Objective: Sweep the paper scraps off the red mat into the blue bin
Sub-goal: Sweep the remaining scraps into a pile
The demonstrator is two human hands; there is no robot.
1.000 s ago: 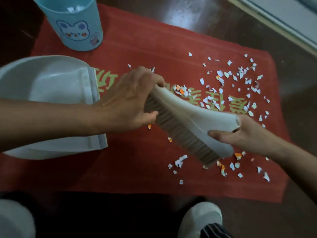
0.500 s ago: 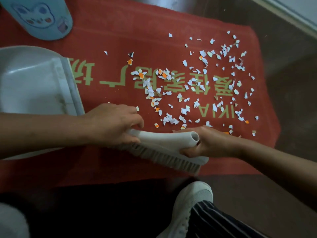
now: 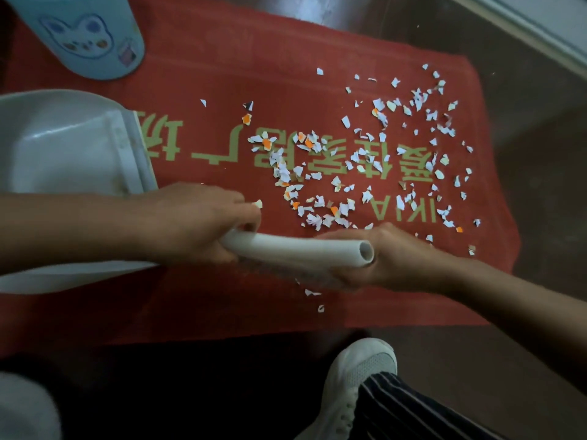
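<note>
A red mat with green lettering lies on the dark floor. White and orange paper scraps are scattered over its middle and right part. A white hand brush lies low over the mat's near part, handle end to the right. My left hand grips its left end. My right hand holds the handle end. The blue bin with a cartoon face stands at the mat's far left corner. A white dustpan lies on the mat at the left.
My white shoe and striped trouser leg stand just off the mat's near edge. A pale skirting edge runs along the far right. A few loose scraps lie nearer than the brush.
The brush has come down from a tilted pose over the scraps to lie level near the mat's near edge, both hands still on it. The view has shifted slightly.
</note>
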